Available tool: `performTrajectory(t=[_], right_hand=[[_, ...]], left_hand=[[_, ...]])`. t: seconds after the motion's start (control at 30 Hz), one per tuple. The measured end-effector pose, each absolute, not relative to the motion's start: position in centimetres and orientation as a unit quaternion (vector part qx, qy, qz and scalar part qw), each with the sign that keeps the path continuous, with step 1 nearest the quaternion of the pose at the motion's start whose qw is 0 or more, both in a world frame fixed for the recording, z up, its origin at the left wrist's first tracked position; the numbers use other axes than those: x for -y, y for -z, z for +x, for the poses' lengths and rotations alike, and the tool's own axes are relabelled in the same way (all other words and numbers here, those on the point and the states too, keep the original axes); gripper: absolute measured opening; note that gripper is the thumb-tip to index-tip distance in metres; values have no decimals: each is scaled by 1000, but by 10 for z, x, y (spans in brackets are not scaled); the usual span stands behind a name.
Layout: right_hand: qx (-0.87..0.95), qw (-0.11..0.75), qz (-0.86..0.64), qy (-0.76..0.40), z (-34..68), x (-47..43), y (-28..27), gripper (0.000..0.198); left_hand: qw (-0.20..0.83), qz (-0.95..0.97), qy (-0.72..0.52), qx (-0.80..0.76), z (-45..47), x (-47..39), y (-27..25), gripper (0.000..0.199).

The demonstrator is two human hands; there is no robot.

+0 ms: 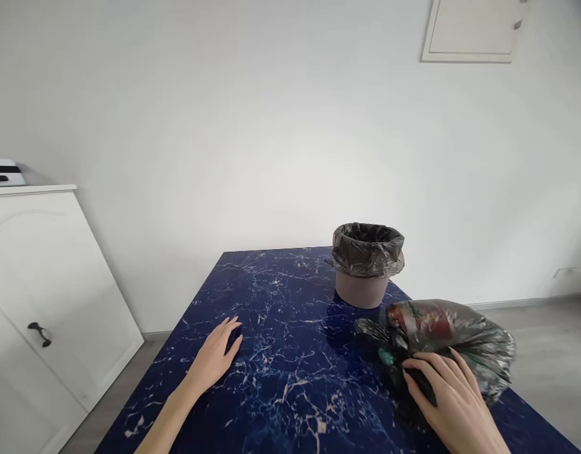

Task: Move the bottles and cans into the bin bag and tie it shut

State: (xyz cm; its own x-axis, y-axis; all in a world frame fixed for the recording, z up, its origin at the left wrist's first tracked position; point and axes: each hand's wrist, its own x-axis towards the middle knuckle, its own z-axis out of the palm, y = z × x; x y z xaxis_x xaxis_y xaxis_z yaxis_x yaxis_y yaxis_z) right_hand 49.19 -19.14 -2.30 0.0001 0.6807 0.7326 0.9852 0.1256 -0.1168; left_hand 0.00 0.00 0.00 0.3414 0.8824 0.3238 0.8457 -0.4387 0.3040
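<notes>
My left hand [218,354] rests on the blue marbled tabletop [281,284], fingers stretched out and holding nothing. On the right side of the table lies a dark, see-through garbage bag [479,334], with reddish and green contents showing through the plastic. My right hand [454,394] is closed over dark plastic at the bag's near left part, fingers curled; the exact grip is partly hidden. Behind the bag, toward the back right, a small trash can [361,290] stands upright. Its black liner [366,258] is folded over the rim.
At the left, a white cabinet [45,271] with a dark handle stands beside the table, a white device [4,171] on top. A white wall [253,139] rises behind. The table's right edge runs close under the garbage bag, with grey floor [550,353] beyond.
</notes>
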Motion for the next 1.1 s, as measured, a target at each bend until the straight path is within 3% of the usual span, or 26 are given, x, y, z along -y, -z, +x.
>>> performTrajectory(t=[0.23, 0.7, 0.93, 1.1], right_hand=[[705, 386, -546, 236, 452, 187, 19, 14], [829, 355, -426, 66, 350, 168, 5, 35], [773, 466, -419, 93, 311, 165, 7, 39], [757, 464, -440, 134, 313, 169, 6, 36]], left_hand=[[51, 817, -212, -534, 0, 2, -2, 51], [48, 821, -203, -532, -2, 3, -2, 50], [44, 819, -196, -537, -3, 2, 0, 52], [41, 821, -201, -533, -3, 2, 0, 51]])
